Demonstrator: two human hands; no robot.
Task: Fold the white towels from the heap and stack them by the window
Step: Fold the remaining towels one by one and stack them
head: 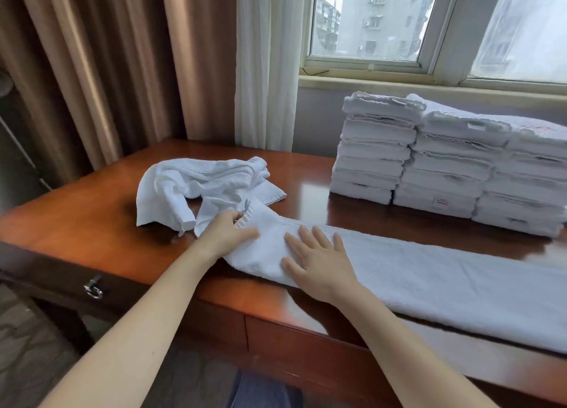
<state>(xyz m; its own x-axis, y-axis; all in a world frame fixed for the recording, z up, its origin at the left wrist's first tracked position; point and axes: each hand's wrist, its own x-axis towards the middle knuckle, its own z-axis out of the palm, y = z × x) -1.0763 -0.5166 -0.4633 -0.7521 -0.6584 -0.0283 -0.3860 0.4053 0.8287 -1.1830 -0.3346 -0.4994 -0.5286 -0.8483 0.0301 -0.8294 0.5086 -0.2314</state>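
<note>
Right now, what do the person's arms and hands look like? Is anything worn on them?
The left hand and the right hand are bare: no glove, ring, watch or bracelet shows. Both arms are bare too, with no sleeve down to the picture's lower edge.

Your left hand (228,232) grips the end of the towel (429,272) on the desk (86,223). Your right hand (316,263) lies flat on the towel just right of that grip. The heap (199,186) sits just behind the grip, touching that end. The folded stacks (445,162) stand well to the right and behind, below the window (383,24).
</note>
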